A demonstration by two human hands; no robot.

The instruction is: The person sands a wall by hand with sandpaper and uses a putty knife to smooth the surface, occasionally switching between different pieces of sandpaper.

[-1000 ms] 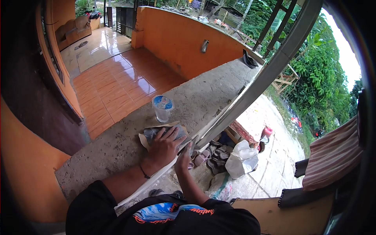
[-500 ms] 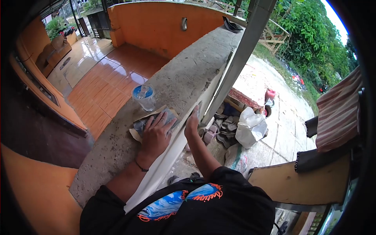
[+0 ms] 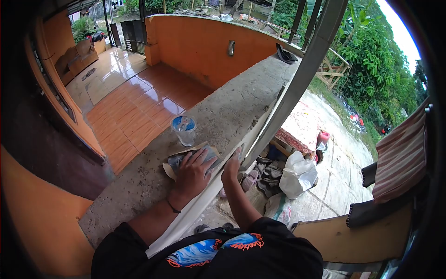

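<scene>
My left hand (image 3: pixel 191 174) lies flat with its fingers spread on a dark grey sheet with brown paper edges (image 3: pixel 173 163), which looks like folded sandpaper. The sheet rests on the rough concrete top of a low wall (image 3: pixel 223 111). Just beyond it stands a clear plastic cup (image 3: pixel 185 135) with a blue-and-white lid. My right hand (image 3: pixel 231 168) is against the white outer face of the wall, thumb side up. A small greyish piece shows at its fingertips, but most of the fingers are hidden and I cannot make out what it is.
A grey metal post (image 3: pixel 297 76) rises along the wall's outer side. Below on the right are several shoes (image 3: pixel 269 174), a white sack (image 3: pixel 298 174) and a low table with a patterned cover (image 3: pixel 299 128). A black cap-like object (image 3: pixel 285 54) lies at the wall's far end.
The view has tilted up, so the scene sits lower and slightly to the right. Both hands keep nearly the same places on the wall; the sheet and cup stay put.
</scene>
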